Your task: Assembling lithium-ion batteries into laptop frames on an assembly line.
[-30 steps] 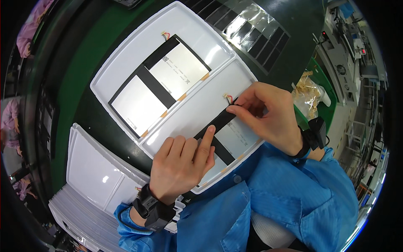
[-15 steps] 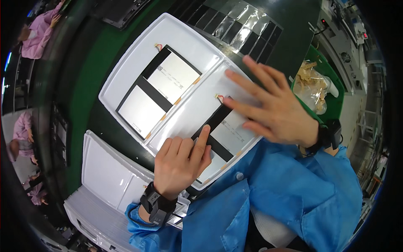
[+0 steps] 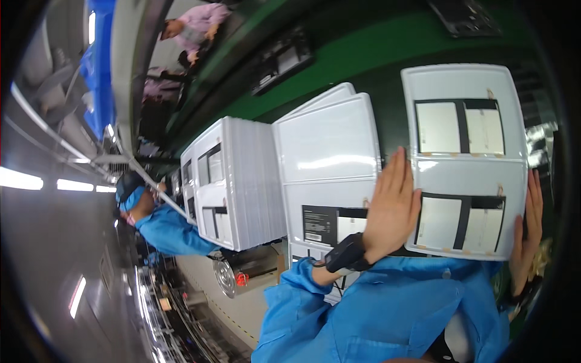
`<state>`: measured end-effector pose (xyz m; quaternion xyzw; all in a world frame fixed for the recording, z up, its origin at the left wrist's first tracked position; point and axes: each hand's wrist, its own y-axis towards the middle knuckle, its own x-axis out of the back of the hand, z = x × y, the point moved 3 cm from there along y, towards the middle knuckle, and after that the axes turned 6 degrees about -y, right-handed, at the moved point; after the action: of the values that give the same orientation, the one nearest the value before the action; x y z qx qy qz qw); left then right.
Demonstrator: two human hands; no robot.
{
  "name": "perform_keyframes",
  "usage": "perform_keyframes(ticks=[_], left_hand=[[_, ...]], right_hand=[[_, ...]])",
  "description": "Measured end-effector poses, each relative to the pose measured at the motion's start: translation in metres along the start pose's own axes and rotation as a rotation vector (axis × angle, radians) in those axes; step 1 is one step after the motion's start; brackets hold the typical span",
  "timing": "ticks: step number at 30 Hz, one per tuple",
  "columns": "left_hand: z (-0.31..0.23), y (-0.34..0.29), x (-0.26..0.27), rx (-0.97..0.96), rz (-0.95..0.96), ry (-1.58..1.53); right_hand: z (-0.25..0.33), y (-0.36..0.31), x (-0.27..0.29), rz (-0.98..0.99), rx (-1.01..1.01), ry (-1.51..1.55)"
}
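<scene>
Flattened left hand (image 3: 390, 213) and right hand (image 3: 529, 241) flank the white tray (image 3: 451, 176), seemingly touching it.

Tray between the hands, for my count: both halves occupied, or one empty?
Both occupied: each half of the tray holds a battery pack.

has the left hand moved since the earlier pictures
Yes. Judged against the white tray, the left hand has moved left: its index finger was on the near battery pack, and the hand is now at the tray's left edge.
</scene>
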<state>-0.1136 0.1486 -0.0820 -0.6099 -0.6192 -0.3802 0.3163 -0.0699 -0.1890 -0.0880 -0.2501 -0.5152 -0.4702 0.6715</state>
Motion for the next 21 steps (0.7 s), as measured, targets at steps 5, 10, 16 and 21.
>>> perform_keyframes(ticks=[5, 10, 16, 21], left_hand=[[0.009, 0.001, -0.004, 0.040, -0.061, -0.073], [0.010, 0.006, 0.023, 0.096, -0.149, -0.572], [0.075, -0.029, 0.119, 0.469, -0.320, -0.989], [0.153, -0.107, 0.261, 0.502, -0.566, -0.870]], right_hand=[[-0.013, -0.002, -0.002, -0.076, 0.012, 0.162], [0.014, 0.016, 0.015, -0.165, -0.080, 0.691], [0.105, 0.043, 0.020, -0.031, 0.495, 0.578], [0.202, 0.057, 0.003, 0.353, 0.669, 1.337]])
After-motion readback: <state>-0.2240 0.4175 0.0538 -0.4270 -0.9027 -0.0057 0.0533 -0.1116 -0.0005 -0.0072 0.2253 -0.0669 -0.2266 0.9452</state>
